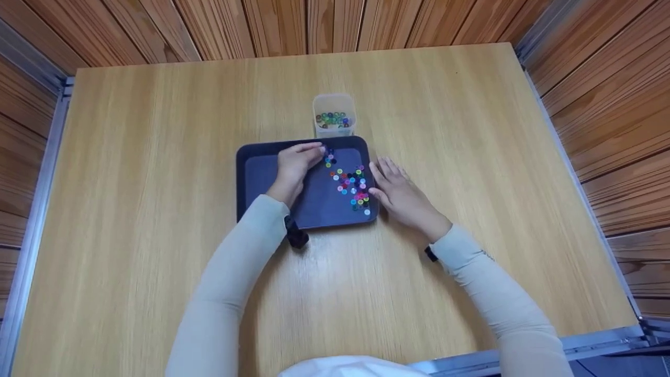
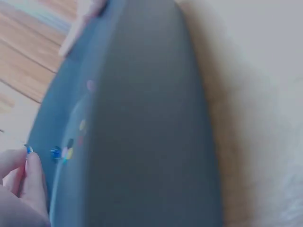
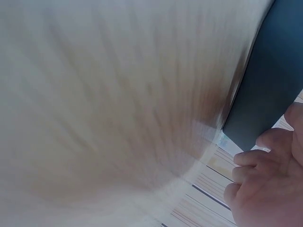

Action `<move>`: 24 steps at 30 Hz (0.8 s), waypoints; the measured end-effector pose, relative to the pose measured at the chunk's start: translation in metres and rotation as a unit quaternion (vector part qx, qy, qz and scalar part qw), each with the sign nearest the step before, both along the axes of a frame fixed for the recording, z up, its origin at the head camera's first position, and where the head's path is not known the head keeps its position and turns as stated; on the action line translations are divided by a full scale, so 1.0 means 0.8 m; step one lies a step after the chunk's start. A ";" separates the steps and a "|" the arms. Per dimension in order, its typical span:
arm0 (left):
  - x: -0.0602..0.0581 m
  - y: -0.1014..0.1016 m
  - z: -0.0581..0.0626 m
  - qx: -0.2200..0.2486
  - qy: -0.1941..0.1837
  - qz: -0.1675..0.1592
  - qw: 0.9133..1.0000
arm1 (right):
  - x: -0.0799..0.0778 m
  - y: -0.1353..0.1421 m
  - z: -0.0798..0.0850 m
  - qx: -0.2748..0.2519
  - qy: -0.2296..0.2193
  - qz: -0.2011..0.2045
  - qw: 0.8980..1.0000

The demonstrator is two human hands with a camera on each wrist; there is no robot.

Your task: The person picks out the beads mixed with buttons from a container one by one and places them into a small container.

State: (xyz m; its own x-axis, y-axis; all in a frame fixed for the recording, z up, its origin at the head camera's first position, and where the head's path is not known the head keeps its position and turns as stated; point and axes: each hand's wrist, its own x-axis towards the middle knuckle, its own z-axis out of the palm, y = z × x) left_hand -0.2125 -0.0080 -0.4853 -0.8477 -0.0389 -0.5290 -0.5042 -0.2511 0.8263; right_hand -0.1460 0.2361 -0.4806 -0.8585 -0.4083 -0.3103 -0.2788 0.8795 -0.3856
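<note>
A dark tray [image 1: 309,220] lies on the table, with many small colourful buttons [image 1: 353,186] scattered over its right half. Over its far part, my left hand [image 1: 294,170] pinches a small shiny blue marble [image 2: 29,149] between thumb and fingertips. Another blue marble [image 2: 56,152] sits in the tray beside a few buttons, close to those fingertips. My right hand [image 1: 405,196] rests against the tray's right side with its fingers extended; the right wrist view shows its fingertips right at the tray wall [image 3: 265,71].
Touching the tray's far edge or close behind it stands a translucent plastic container [image 1: 335,99] with several glass marbles [image 1: 333,119] inside. Bare wooden tabletop [image 1: 157,157] surrounds both. Wood-panelled walls [image 1: 282,26] rise at the back and sides.
</note>
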 end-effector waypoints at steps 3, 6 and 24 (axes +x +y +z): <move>-0.003 -0.006 0.013 0.050 -0.014 0.011 0.999 | 0.000 0.001 0.001 0.002 -0.001 -0.002 1.000; -0.010 -0.009 0.028 0.072 -0.013 0.018 0.997 | 0.001 0.001 0.002 0.002 0.001 -0.003 1.000; -0.058 0.007 0.083 -0.435 0.238 -0.207 0.843 | 0.003 -0.002 0.002 -0.011 -0.003 -0.007 1.000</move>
State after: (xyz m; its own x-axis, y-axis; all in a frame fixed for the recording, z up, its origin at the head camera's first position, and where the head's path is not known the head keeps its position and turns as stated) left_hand -0.2589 -0.0023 -0.4186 -0.9921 0.1156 -0.0483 0.0421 0.6707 0.7405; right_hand -0.1439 0.2347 -0.4790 -0.8624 -0.4028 -0.3066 -0.2643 0.8748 -0.4060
